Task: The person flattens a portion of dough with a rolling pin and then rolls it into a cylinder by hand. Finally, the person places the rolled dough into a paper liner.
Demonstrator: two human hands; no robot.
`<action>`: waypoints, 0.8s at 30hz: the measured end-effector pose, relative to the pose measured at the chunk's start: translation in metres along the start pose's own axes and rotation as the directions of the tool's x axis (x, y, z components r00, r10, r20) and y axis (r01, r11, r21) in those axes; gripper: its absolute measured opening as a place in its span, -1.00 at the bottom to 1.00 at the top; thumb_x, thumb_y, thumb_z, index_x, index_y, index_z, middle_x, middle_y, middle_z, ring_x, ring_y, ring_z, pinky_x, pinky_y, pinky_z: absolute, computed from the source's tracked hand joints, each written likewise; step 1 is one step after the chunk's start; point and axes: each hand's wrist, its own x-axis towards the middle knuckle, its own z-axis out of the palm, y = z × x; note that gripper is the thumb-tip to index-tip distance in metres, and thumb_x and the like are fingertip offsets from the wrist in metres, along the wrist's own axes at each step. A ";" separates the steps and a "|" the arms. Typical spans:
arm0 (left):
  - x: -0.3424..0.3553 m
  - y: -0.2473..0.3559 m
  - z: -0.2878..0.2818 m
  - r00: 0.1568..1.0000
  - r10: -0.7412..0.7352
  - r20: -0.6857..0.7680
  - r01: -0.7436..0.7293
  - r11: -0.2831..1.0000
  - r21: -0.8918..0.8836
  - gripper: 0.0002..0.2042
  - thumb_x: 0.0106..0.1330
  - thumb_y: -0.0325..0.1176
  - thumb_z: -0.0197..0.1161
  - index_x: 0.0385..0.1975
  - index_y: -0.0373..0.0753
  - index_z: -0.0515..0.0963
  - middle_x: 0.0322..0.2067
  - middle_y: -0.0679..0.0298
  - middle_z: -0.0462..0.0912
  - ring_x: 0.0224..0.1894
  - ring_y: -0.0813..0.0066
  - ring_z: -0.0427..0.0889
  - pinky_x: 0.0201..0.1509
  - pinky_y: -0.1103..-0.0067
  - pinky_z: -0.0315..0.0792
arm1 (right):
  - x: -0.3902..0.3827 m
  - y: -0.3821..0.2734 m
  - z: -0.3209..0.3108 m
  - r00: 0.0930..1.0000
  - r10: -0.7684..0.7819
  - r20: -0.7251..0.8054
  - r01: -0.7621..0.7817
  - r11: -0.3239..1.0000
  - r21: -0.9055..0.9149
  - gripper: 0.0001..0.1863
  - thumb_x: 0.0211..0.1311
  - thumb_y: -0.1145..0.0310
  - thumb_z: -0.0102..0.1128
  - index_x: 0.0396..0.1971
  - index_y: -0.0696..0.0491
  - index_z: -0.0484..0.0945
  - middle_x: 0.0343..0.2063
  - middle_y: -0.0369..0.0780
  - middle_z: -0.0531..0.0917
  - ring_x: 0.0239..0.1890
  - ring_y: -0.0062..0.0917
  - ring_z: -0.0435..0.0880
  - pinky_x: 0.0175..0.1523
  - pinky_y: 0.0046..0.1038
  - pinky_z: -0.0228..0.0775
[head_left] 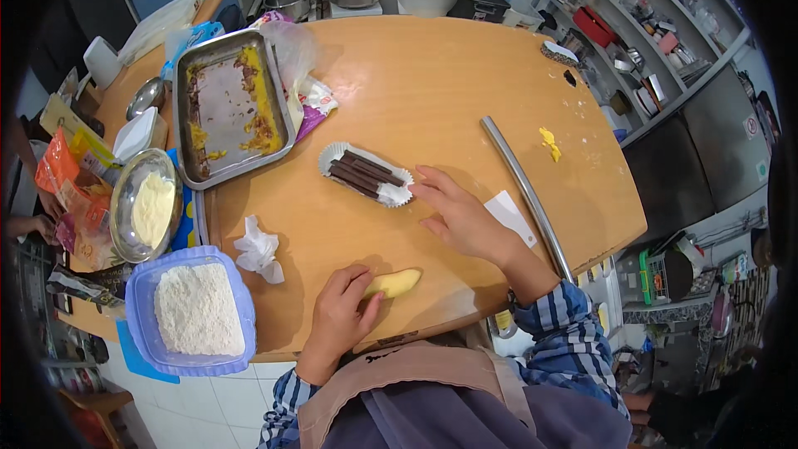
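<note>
My left hand (pixel 342 314) grips a pale yellow piece of dough (pixel 392 283) at the table's front edge. My right hand (pixel 464 224) is open, fingers apart, reaching to the right end of an oval white paper case (pixel 334 154) that holds several dark brown sticks (pixel 357 170) and a small white piece (pixel 392 193). I cannot tell whether the fingertips touch the case. Right of the hand lie a white card (pixel 509 212) and a long metal tube (pixel 519 168). Left of the sticks is crumpled white paper (pixel 258 248).
On the wooden table (pixel 440 66) stand a smeared metal pan (pixel 224 100), a bowl of cream (pixel 150 208), a purple tub of flour (pixel 195 312), bags (pixel 62 166) and yellow scraps (pixel 549 143). Another person's hands (pixel 43 223) are at the far left. Shelves (pixel 640 50) stand at right.
</note>
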 end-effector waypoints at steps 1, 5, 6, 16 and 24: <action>0.000 -0.001 0.000 1.000 0.006 0.003 -0.006 1.000 0.007 -0.69 0.04 -0.46 0.42 -0.21 -0.39 0.58 -0.17 0.02 0.59 -0.17 0.07 0.61 -0.12 0.38 0.53 | -0.002 -0.003 -0.004 1.000 -0.026 0.011 0.027 0.999 -0.035 -0.46 0.07 0.53 0.29 0.12 0.18 0.41 0.24 0.05 0.28 0.11 -0.14 0.50 0.18 -0.29 0.41; 0.002 -0.004 0.003 1.000 0.029 -0.006 -0.028 0.998 0.054 -0.68 0.02 -0.41 0.44 -0.24 -0.38 0.58 -0.19 0.04 0.59 -0.20 0.07 0.59 -0.14 0.35 0.50 | -0.017 -0.013 -0.016 0.998 0.055 0.023 -0.053 0.993 -0.107 -0.46 0.10 0.50 0.33 0.13 0.13 0.43 0.27 -0.01 0.27 0.12 -0.22 0.51 0.13 -0.34 0.47; 0.002 -0.004 0.003 1.000 0.024 -0.003 -0.023 0.999 0.049 -0.68 0.02 -0.39 0.44 -0.25 -0.38 0.58 -0.19 0.03 0.59 -0.20 0.07 0.59 -0.14 0.34 0.49 | -0.021 -0.017 -0.020 0.996 0.090 0.023 -0.087 0.992 -0.092 -0.48 0.10 0.48 0.33 0.11 0.14 0.44 0.26 -0.01 0.28 0.11 -0.22 0.52 0.13 -0.34 0.47; 0.002 -0.004 0.003 1.000 -0.028 -0.008 0.029 1.000 0.014 -0.70 0.08 -0.37 0.41 -0.25 -0.40 0.57 -0.19 0.01 0.58 -0.17 0.04 0.59 -0.11 0.36 0.50 | -0.099 -0.043 0.056 0.871 0.130 -0.474 -0.181 0.981 -0.063 -0.59 0.04 0.46 0.37 -0.08 0.21 0.54 0.05 0.02 0.47 0.07 -0.10 0.50 0.12 -0.25 0.41; 0.001 0.004 0.003 0.995 -0.096 0.002 0.096 0.995 -0.028 -0.70 0.13 -0.38 0.38 -0.19 -0.41 0.56 -0.14 0.00 0.57 -0.16 0.09 0.61 -0.16 0.42 0.55 | -0.120 -0.049 0.080 0.849 0.102 -0.518 -0.177 0.979 -0.098 -0.65 0.00 0.50 0.35 -0.15 0.22 0.55 -0.02 0.03 0.49 -0.02 -0.10 0.51 0.06 -0.24 0.41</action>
